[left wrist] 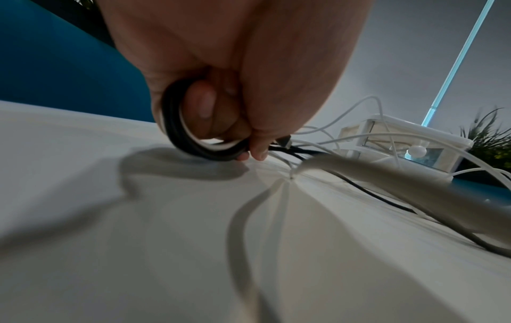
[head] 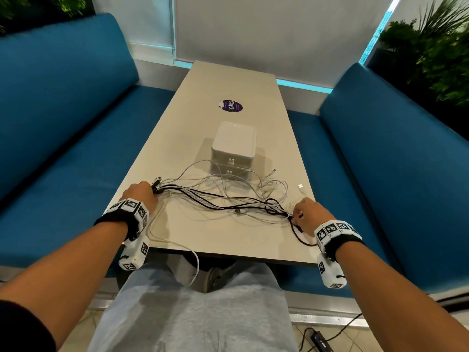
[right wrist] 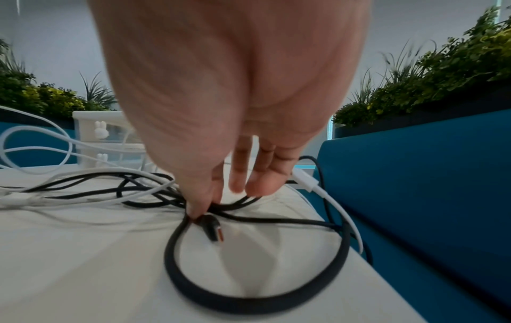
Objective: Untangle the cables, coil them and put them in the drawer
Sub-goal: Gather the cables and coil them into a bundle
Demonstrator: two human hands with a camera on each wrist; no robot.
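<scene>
Booth seating in blue flanks a long pale table [head: 177, 128], planters behind; purple round sticker [head: 231, 106] toward the far end. White two-drawer box [head: 233, 146] stands mid-table, both drawers closed, rabbit-shaped knobs facing the person. Cable tangle [head: 228, 196], black and white leads mixed, lies between the box and the near edge, stretched roughly left to right across the table; one white lead droops over the near edge toward the lap. Left hand [head: 140, 194] closed in a fist round a gathered bunch of plug ends at the tangle's left end; left wrist view shows black and white strands looped through curled fingers [left wrist: 204, 107]. Right hand [head: 305, 214] at the right end, thumb and forefinger pinching a black cable [right wrist: 249, 290] just behind its plug [right wrist: 212, 229], other fingers loosely extended; that cable makes a loop on the table beneath the hand. Judgement: untangling stage, nothing coiled or stowed. The black lead's long axis runs hand to hand, so drawing it rightward, away from the anchoring left fist, looks like the way to free it; white leads cross over it mid-span and may snag
</scene>
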